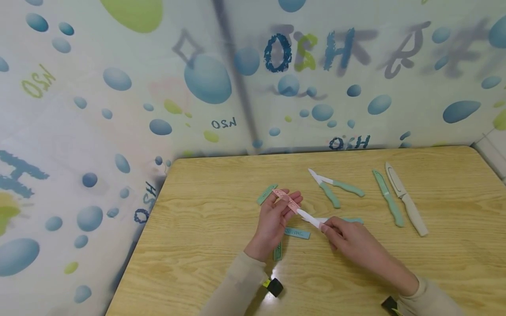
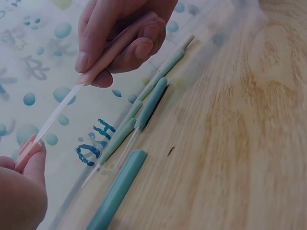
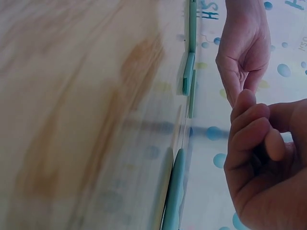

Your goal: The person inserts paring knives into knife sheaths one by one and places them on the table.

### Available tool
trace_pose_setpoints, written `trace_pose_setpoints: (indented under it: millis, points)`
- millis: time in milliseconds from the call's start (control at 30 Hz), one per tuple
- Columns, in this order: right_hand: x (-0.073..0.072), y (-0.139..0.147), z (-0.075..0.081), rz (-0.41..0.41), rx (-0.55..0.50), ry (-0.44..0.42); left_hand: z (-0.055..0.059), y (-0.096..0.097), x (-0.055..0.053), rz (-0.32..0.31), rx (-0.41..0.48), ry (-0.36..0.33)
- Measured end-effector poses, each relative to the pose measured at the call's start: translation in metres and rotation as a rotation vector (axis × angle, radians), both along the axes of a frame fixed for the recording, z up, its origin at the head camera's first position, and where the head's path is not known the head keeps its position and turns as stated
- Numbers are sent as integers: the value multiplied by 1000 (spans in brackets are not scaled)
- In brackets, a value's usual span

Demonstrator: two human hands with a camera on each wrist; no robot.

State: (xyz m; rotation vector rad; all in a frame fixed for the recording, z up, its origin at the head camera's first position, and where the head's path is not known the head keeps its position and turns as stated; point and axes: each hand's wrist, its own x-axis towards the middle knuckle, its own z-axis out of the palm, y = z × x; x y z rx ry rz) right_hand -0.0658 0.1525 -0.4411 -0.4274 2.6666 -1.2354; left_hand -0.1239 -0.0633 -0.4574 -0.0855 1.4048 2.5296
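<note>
My left hand holds a pink blade sheath between thumb and fingers. My right hand grips the pink handle of a small knife, its white blade pointing at the left hand. Blade and sheath meet at the sheath's mouth; how far in the tip reaches, I cannot tell. Both hands are above the wooden table. Most of the handle is hidden by the right hand in the head view. In the right wrist view, the right hand's curled fingers hide the knife.
Around the left hand lie a light green sheath, a blue sheath and a dark green sheath. A teal-handled knife lies behind the right hand. Two green-handled knives lie farther back. Sheathed green and cream knives lie rightward.
</note>
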Motion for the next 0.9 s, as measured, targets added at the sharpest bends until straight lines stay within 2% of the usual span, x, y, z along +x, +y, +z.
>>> trace_pose_setpoints:
  millis: [467, 900]
  points:
    - [-1, -3, 2, -2, -2, -29, 0, 3, 2, 0, 37, -32]
    - [-3, -7, 3, 10, -19, -15, -1, 7, 4, 5, 46, -40]
